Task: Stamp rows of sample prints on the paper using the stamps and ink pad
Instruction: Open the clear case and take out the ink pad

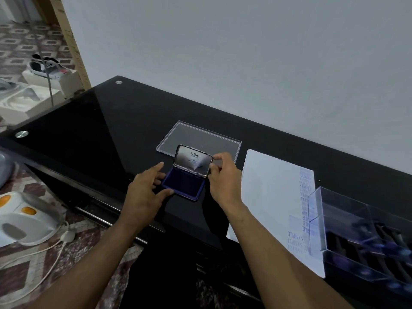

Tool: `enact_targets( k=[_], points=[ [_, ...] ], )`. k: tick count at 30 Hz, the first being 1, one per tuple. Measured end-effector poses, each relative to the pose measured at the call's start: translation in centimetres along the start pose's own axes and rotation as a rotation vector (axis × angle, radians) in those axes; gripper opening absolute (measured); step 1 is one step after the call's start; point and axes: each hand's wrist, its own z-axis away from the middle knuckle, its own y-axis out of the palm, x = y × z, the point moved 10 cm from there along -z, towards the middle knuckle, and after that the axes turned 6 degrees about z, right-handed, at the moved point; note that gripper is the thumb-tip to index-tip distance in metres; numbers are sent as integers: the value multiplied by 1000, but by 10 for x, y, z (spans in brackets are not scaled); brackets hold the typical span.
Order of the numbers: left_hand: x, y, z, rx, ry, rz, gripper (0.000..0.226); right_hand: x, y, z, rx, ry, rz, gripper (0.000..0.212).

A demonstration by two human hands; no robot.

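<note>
Mid-frame, we're bracing the ink pad [184, 185] base with our left hand [145, 188], fingers spread straight against its edge so it isn't sliding. Our right hand [225, 175] is pinching the lid [193, 160], tilting it on its hinge. The paper [272, 192] is lying just right, stamps [365, 237] boxed lower right.

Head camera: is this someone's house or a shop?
Probably a home room: a patterned tiled floor, shoes on a box, and a black glass desk against a bare wall.

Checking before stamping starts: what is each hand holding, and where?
Right hand pinches the ink pad's raised lid at its right edge. Left hand steadies the ink pad base at its left side.
</note>
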Motion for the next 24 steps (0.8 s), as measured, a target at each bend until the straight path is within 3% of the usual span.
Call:
enact_targets(
  k=[3, 8, 20, 24],
  points=[
    [-7, -2, 0, -5, 55, -69, 65, -5, 4, 1, 5, 10, 1, 28],
    [-11, -2, -1, 11, 107, -131, 50, -4, 10, 1, 18, -32, 77, 27],
    [-14, -3, -2, 21, 91, -144, 50, -4, 11, 3, 33, -66, 137, 27],
    [-20, -2, 0, 63, 61, -162, 62, -2, 2, 9, 58, -78, 151, 22]
  ],
)
